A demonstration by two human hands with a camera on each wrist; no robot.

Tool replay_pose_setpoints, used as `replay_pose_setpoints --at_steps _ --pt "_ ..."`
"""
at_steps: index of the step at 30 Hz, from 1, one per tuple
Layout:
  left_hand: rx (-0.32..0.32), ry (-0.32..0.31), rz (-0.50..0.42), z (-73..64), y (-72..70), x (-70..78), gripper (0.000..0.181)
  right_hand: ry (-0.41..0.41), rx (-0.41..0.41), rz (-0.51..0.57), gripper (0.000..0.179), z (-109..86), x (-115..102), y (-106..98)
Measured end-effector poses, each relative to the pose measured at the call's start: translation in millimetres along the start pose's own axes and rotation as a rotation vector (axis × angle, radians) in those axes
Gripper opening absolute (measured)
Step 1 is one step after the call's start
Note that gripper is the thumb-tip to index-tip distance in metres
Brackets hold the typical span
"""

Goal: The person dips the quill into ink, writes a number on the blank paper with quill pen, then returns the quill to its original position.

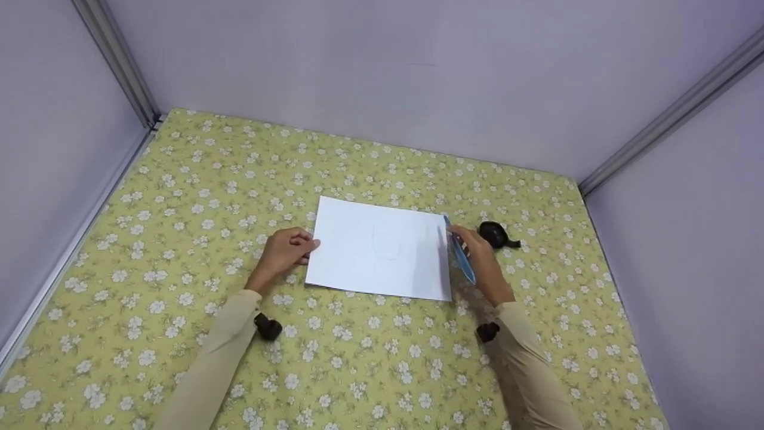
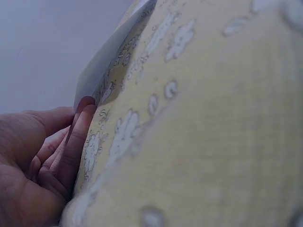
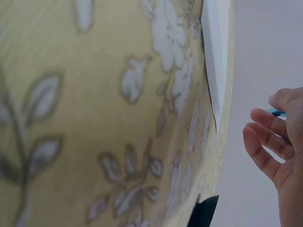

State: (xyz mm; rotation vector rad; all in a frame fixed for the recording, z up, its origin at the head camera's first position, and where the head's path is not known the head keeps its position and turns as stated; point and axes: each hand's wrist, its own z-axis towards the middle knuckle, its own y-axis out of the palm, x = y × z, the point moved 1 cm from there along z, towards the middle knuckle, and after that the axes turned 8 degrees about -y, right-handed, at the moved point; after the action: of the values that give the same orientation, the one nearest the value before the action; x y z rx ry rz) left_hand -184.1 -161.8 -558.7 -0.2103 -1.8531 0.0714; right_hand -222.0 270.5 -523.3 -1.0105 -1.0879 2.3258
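Note:
A white sheet of paper (image 1: 352, 251) with a faint curved outline near its middle lies over the flowered cloth. My left hand (image 1: 286, 251) pinches its left edge between thumb and fingers; the left wrist view shows that edge lifted off the cloth (image 2: 218, 142). Beside the paper's right edge, my right hand (image 1: 483, 263) holds a thin, long blue thing (image 1: 462, 263) with a pointed lower end. Only a small bit of the blue thing (image 3: 275, 112) shows between thumb and forefinger in the right wrist view, so its kind is unclear.
A black rounded thing (image 1: 492, 234) with a short arm lies just right of my right hand. Small black wrist cameras (image 1: 268, 327) sit on both sleeves. Pale walls (image 1: 382, 77) with grey metal posts (image 1: 119, 60) stand along the back and sides.

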Motion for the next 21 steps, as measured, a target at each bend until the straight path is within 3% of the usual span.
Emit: replay_pose_setpoints --at_steps 10,21 --pt "-0.013 -0.025 -0.097 0.8 2.6 -0.7 0.023 -0.005 0.041 -0.051 0.038 -6.5 9.5 -12.5" --pt "-0.011 -0.019 -0.041 -0.4 -0.6 -0.7 0.028 -0.021 0.090 -0.102 0.039 -11.0 24.5 -17.4"
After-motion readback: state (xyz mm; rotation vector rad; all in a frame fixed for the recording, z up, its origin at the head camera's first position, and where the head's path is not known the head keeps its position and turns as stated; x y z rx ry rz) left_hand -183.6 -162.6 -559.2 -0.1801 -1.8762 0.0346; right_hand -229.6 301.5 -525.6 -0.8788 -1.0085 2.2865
